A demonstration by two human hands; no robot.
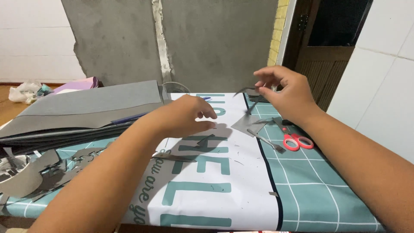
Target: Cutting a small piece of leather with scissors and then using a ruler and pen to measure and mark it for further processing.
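**Lifting a grey cut-out off the mat**

Right now I am holding my right hand (288, 92) up above the tabletop (310, 190), and its fingers (264, 82) are pinching a thin grey paper cut-out (249, 98) that is dangling from them, clear of the surface and just over a larger grey offcut (248, 124) lying flat below. My left hand (183, 115) is hovering beside it over the white and teal printed mat (215, 181); its fingers (207, 113) are loosely curled and parted, gripping nothing and touching nothing that I can see.

Judging by this, I am in the middle of freeing one cut shape from its scrap, with the piece already raised and my other hand coming in to help. The strip looks flimsy, so the next move is calling for a light, steady pinch and a second point of support from the left side, so that it does not bend or tear.

Red-handled scissors (296, 139) are lying just right of the offcut, and a small grey fork-shaped piece (267, 141) is resting between them and the white panel. Another grey sliver (174, 157) is sitting under my left forearm. Further left, a stack of grey sheets (86, 110) is lying on the tabletop, with more grey cut shapes (51, 170) scattered in front of it.
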